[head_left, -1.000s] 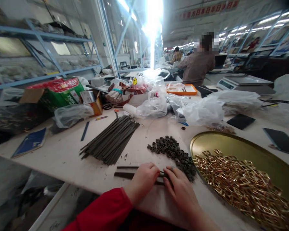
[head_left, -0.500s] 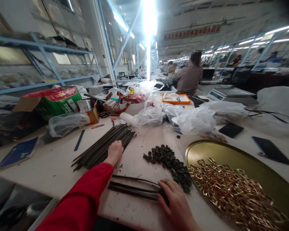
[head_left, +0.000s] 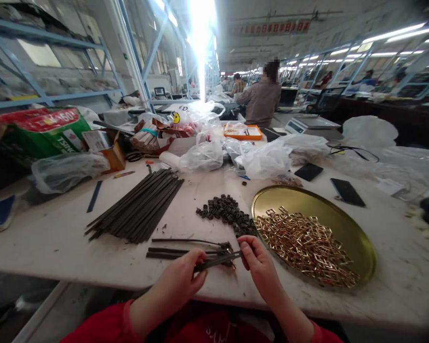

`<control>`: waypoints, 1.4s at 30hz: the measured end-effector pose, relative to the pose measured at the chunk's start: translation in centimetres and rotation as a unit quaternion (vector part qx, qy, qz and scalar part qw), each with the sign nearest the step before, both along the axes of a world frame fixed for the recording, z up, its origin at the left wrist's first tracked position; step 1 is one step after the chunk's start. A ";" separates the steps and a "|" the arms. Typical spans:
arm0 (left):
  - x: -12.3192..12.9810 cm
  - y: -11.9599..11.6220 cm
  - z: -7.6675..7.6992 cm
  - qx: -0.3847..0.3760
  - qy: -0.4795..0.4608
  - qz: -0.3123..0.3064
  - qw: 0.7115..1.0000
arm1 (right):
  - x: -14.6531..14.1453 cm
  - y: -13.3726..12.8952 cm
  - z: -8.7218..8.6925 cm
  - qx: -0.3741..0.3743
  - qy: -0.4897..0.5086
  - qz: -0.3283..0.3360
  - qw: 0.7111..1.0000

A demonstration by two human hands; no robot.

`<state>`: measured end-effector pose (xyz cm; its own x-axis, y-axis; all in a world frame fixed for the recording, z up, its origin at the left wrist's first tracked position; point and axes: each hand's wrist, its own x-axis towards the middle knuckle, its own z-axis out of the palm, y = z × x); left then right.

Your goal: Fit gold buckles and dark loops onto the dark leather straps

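My left hand (head_left: 178, 280) is closed around a dark, flat strap strip (head_left: 219, 260) in front of me. At the strip's other end, the thumb and fingers of my right hand (head_left: 260, 263) are pinched together on it; whether they also hold something small is hidden. Just beyond the hands, several similar strips (head_left: 164, 252) lie on the table, with metal pieces glinting at their right ends. A large pile of dark strips (head_left: 136, 209) rests farther left. Small dark loops (head_left: 224, 210) are heaped beyond my right hand.
To the right, a round gold tray (head_left: 346, 228) carries many gold-coloured rectangular buckles (head_left: 303, 245). Plastic bags (head_left: 268, 159), an orange tray (head_left: 243, 132), a phone (head_left: 347, 191) and a scale (head_left: 312, 125) stand farther back. A person (head_left: 262, 100) sits beyond the table.
My left hand has left the strip pile and come back to the front with a strip. My right hand has lifted off the table strips and now grips this strip's end. The view has shifted right.
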<state>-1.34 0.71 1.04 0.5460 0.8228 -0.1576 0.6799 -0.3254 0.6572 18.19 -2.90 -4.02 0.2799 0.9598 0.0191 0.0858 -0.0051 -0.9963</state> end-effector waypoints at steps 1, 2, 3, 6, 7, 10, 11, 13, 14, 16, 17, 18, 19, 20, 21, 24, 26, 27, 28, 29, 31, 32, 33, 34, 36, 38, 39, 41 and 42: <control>0.5 -0.5 -0.1 -0.077 -0.037 -0.008 0.996 | 0.2 0.1 0.1 -0.003 -0.012 0.032 0.999; 1.0 -0.7 -0.1 -0.156 -0.070 -0.015 0.985 | 0.4 0.2 0.1 0.000 -0.032 0.062 0.998; 1.4 -0.8 0.0 -0.226 -0.095 -0.016 0.969 | 0.7 0.6 0.2 0.007 -0.067 0.083 0.994; 2.3 -0.5 0.3 -0.331 -0.147 0.032 0.931 | 1.8 2.4 0.8 0.037 -0.289 0.057 0.955; 2.4 -0.4 0.4 -0.339 -0.162 0.055 0.925 | 2.2 3.1 1.0 0.033 -0.391 0.041 0.919; 2.4 -0.2 0.3 -0.360 -0.201 0.108 0.905 | 2.8 5.1 1.2 -0.009 -0.615 0.036 0.788; 2.3 -0.1 0.2 -0.367 -0.213 0.119 0.898 | 2.8 5.6 1.0 -0.019 -0.645 0.042 0.763; 2.0 0.0 -0.1 -0.383 -0.231 0.130 0.885 | 2.6 6.2 0.6 -0.026 -0.662 0.050 0.748; 1.9 0.0 -0.1 -0.392 -0.238 0.133 0.879 | 2.4 6.3 0.4 -0.026 -0.661 0.053 0.748; 1.8 0.2 -0.2 -0.408 -0.251 0.138 0.867 | 2.3 6.5 0.0 -0.028 -0.663 0.058 0.745; 1.7 0.2 -0.2 -0.414 -0.258 0.141 0.861 | 2.3 6.5 -0.1 -0.028 -0.664 0.058 0.745; 1.7 0.3 -0.2 -0.420 -0.265 0.144 0.856 | 2.4 6.4 -0.1 -0.030 -0.666 0.059 0.743; 1.6 0.4 -0.2 -0.426 -0.272 0.148 0.850 | 2.6 6.4 0.0 -0.030 -0.665 0.058 0.744; 1.6 0.5 -0.2 -0.431 -0.278 0.152 0.845 | 2.8 6.2 0.1 -0.027 -0.657 0.055 0.752; 1.6 0.6 -0.3 -0.437 -0.284 0.155 0.840 | 2.9 6.0 0.2 -0.019 -0.636 0.050 0.770; 1.5 0.8 -0.3 -0.454 -0.293 0.159 0.826 | 2.9 5.0 0.6 0.011 -0.462 0.043 0.886; 1.6 0.8 -0.3 -0.464 -0.300 0.163 0.817 | 2.4 4.0 0.8 -0.002 -0.277 0.049 0.960; 1.7 0.9 -0.2 -0.468 -0.304 0.166 0.813 | 2.1 3.5 0.8 -0.016 -0.189 0.049 0.981; 1.7 0.9 -0.2 -0.472 -0.308 0.169 0.808 | 1.8 3.1 0.8 -0.031 -0.112 0.043 0.992; 1.8 0.9 -0.1 -0.477 -0.312 0.170 0.804 | 1.5 2.7 0.8 -0.042 -0.051 0.032 0.997; 1.8 0.9 0.0 -0.484 -0.320 0.167 0.797 | 1.0 2.3 0.8 -0.054 0.034 0.008 0.998; 1.8 0.8 0.0 -0.486 -0.322 0.163 0.796 | 0.9 2.2 0.7 -0.060 0.065 -0.002 0.996; 1.7 0.8 0.0 -0.487 -0.325 0.160 0.795 | 0.8 2.1 0.7 -0.067 0.091 -0.008 0.994; 1.7 0.7 -0.1 -0.485 -0.326 0.157 0.796 | 0.8 2.1 0.7 -0.073 0.115 -0.013 0.991; 1.6 0.5 -0.2 -0.475 -0.319 0.148 0.807 | 0.7 2.1 0.6 -0.081 0.168 -0.023 0.982; 1.5 0.4 -0.4 -0.457 -0.293 0.132 0.829 | 0.6 2.1 0.6 -0.088 0.244 -0.029 0.965; 1.5 0.3 -0.5 -0.442 -0.275 0.121 0.845 | 0.5 2.0 0.7 -0.093 0.287 -0.027 0.953; 1.5 0.3 -0.5 -0.401 -0.236 0.098 0.880 | 0.3 1.9 0.9 -0.108 0.356 -0.011 0.928; 1.5 0.4 -0.4 -0.378 -0.217 0.086 0.896 | 0.2 1.7 1.0 -0.115 0.375 -0.003 0.920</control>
<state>0.17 1.07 0.60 0.5662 0.6480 -0.5095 0.3047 0.4098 0.8598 18.43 -1.16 -2.99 0.1367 0.9124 -0.3857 -0.6266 -0.2220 -0.7471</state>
